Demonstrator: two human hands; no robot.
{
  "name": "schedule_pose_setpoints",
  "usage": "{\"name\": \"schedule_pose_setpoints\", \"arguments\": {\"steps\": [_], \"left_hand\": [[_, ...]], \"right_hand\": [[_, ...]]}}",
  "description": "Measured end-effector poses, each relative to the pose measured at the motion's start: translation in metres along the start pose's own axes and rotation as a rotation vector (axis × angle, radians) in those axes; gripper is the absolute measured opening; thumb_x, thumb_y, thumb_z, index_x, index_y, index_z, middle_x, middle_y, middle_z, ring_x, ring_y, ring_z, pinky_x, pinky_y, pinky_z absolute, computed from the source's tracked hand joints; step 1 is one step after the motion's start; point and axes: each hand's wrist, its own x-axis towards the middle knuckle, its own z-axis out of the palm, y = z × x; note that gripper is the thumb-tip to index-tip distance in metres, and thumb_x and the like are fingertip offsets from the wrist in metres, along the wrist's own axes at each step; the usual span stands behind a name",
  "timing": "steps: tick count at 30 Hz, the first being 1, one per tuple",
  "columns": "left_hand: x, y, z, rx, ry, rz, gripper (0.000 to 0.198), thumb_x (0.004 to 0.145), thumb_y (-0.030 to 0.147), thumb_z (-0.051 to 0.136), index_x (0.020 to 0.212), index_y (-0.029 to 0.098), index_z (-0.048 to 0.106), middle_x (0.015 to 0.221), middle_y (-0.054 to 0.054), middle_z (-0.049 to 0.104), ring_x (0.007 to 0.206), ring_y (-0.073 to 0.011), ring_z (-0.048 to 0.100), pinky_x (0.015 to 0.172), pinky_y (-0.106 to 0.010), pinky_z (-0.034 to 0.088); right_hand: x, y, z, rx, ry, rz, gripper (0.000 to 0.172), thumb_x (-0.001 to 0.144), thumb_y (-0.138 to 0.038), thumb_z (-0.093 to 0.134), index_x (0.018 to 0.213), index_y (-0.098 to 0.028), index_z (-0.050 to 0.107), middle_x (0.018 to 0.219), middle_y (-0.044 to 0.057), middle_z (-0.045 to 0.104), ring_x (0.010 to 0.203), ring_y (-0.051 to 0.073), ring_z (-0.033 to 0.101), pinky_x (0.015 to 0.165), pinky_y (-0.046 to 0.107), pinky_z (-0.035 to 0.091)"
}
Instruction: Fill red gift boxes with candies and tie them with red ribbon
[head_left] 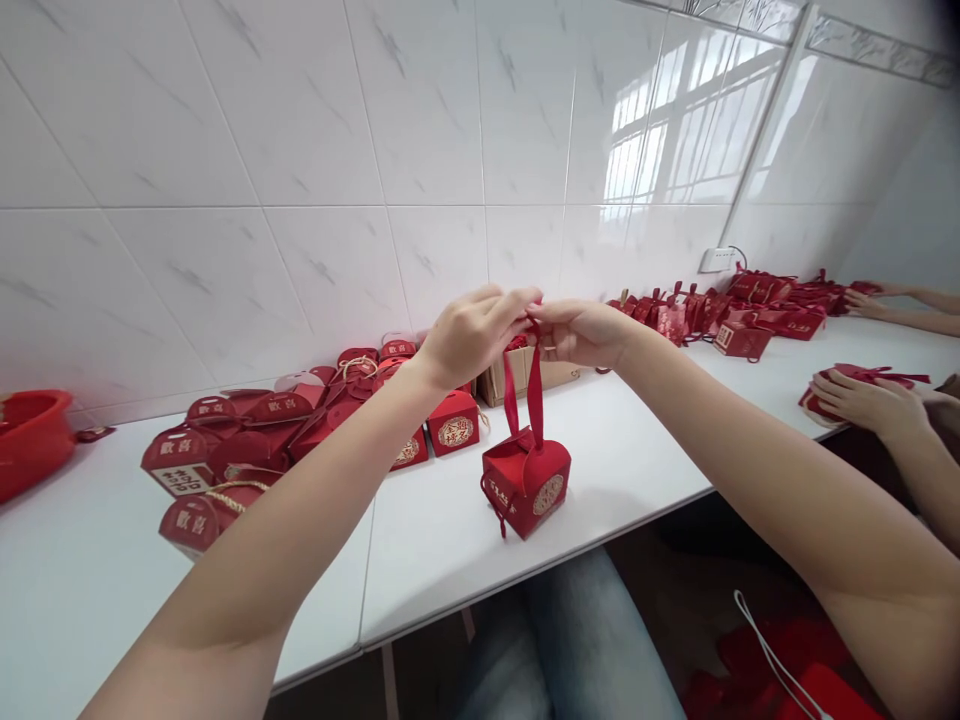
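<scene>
Red gift box (527,490) upright at the middle of the scene, by the near edge of the white table (442,540), gold lettering on the left face, round gold emblem on the right one. Impossible to tell whether resting on the surface or hanging just above. Dark red cord (492,496) dangling down the left side. Two strands of red ribbon (535,390) rising from the top of the box to the fingers. Left hand (476,332) pinched closed on the upper end of the ribbon; right hand (583,328) with thumb and fingers brought together at the same spot, exact fingertip contact partly hidden.

Behind the hands, a cardboard carton (493,385) with something red at the top. To the left, a crowded heap of red boxes (259,425), then a red basin (30,445) at the far left. On the far right, a row of small red packages (671,318) near the tiled wall (315,120). Nearer on the right, a co-worker's hand (870,402) on a dark red box (817,398).
</scene>
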Motion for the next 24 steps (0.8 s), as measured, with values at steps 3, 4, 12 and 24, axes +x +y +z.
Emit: {"name": "schedule_pose_setpoints", "arguments": {"steps": [3, 4, 12, 24], "left_hand": [[-0.013, 0.003, 0.004, -0.178, 0.043, -0.047, 0.019, 0.086, 0.027, 0.059, 0.104, 0.019, 0.058, 0.083, -0.003, 0.070, 0.071, -0.0128, 0.065, 0.065, -0.025, 0.052], [-0.015, 0.005, 0.007, -0.280, 0.094, -0.124, 0.019, 0.087, 0.030, 0.058, 0.103, 0.019, 0.056, 0.083, -0.004, 0.071, 0.068, -0.0120, 0.065, 0.063, -0.024, 0.052], [0.004, 0.006, 0.023, -0.862, 0.065, -1.000, 0.020, 0.089, 0.012, 0.043, 0.079, 0.016, 0.060, 0.075, -0.002, 0.067, 0.067, -0.0084, 0.063, 0.067, -0.023, 0.050], [0.005, 0.011, 0.016, -0.972, -0.225, -0.953, 0.026, 0.073, 0.016, 0.069, 0.098, 0.017, 0.071, 0.094, -0.007, 0.074, 0.083, -0.0149, 0.067, 0.081, -0.031, 0.052]], "right_hand": [[-0.006, -0.009, -0.008, -0.205, -0.069, -0.005, 0.009, 0.077, -0.024, 0.069, 0.076, -0.015, 0.069, 0.079, 0.002, 0.064, 0.076, 0.011, 0.059, 0.073, 0.026, 0.047], [-0.009, -0.013, -0.009, -0.312, -0.088, -0.026, 0.013, 0.077, -0.027, 0.070, 0.075, -0.015, 0.069, 0.077, 0.003, 0.064, 0.075, 0.011, 0.058, 0.073, 0.027, 0.047], [-0.020, -0.037, -0.005, -1.206, -0.092, -0.379, 0.013, 0.076, -0.026, 0.065, 0.078, -0.021, 0.076, 0.082, 0.002, 0.070, 0.065, 0.011, 0.058, 0.061, 0.029, 0.046], [-0.023, -0.009, -0.010, -1.352, 0.226, -0.877, 0.013, 0.078, -0.015, 0.060, 0.084, -0.019, 0.071, 0.074, 0.002, 0.071, 0.066, 0.013, 0.064, 0.061, 0.026, 0.051]]}}
